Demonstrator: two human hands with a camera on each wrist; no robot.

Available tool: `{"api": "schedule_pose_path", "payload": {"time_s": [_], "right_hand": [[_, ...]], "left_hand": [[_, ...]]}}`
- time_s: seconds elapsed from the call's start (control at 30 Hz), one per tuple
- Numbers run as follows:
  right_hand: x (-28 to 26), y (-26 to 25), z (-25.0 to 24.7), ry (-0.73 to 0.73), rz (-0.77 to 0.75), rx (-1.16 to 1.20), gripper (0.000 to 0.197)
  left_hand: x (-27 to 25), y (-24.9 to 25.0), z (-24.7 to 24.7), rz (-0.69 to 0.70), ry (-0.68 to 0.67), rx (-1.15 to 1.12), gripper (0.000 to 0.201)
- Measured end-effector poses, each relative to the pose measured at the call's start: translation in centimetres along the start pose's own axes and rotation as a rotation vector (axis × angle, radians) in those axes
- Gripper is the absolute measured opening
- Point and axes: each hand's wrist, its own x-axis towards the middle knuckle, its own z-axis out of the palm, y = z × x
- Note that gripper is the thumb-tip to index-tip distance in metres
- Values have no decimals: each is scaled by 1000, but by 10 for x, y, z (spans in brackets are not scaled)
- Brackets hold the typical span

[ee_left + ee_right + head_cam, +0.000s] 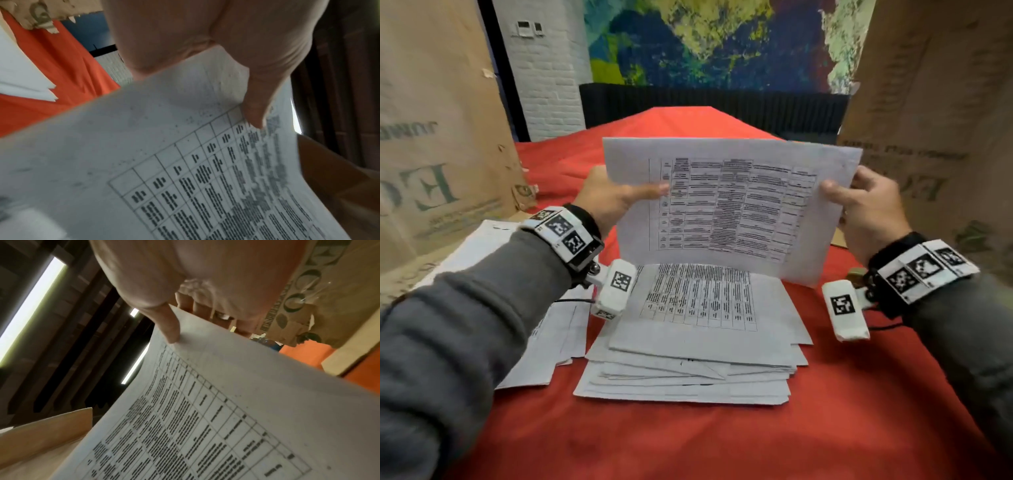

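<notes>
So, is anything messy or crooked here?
Yes. The stack of white printed paper sheets on the red tablecloth is messy: sheets lie askew, with corners poking out at different angles.

Printed table sheet [729, 209] held upright above paper stack [688, 370].

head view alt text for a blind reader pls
A left hand and a right hand hold a printed sheet upright by its side edges over a loose stack of papers on a red cloth, with cardboard panels at both sides.
</notes>
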Motion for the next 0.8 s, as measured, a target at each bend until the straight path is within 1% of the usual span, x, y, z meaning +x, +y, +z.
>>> {"api": "schedule_pose_path", "payload": {"time_s": [0.13,0.17,0.2,0.27,0.3,0.33,0.37,0.43,0.47,0.57,0.6,0.67,0.73,0.8], "right_hand": [[7,-26,7,46,-113,2,12],[8,-29,8,47,-124,5,15],[6,-28,8,44,-119,-4,21],[-2,-17,11,39,-83,-51,38],[-5,-8,10,32,-64,-66,41],[-9,-2,11,24,-49,-71,41],[-9,2,10,25,-42,-69,38],[-7,2,11,52,-40,-52,31],[-6,0,11,60,-40,-38,29],[-6,8,12,73,-17,-26,27],[-7,13,13,74,1,-36,27],[-11,19,13,82,23,-54,27],[-10,16,10,113,48,-11,25],[-6,10,3,144,52,82,26]], "left_hand": [[6,16,4,31,53,-82,37],[8,15,3,24,51,-94,36],[8,11,2,10,42,-105,39],[2,-2,3,-54,16,-129,58],[-2,-10,4,-90,20,-138,67],[-6,-16,6,-112,32,-141,70],[-8,-20,8,-123,45,-142,66],[-7,-23,10,-123,57,-145,51],[-7,-22,11,-122,52,-149,48],[-10,-28,14,-153,30,-122,53],[-13,-31,15,-162,20,-95,52],[-14,-36,17,-148,6,-30,42],[-8,-31,16,-122,8,-1,39],[2,-21,12,-137,16,-40,44]]}}
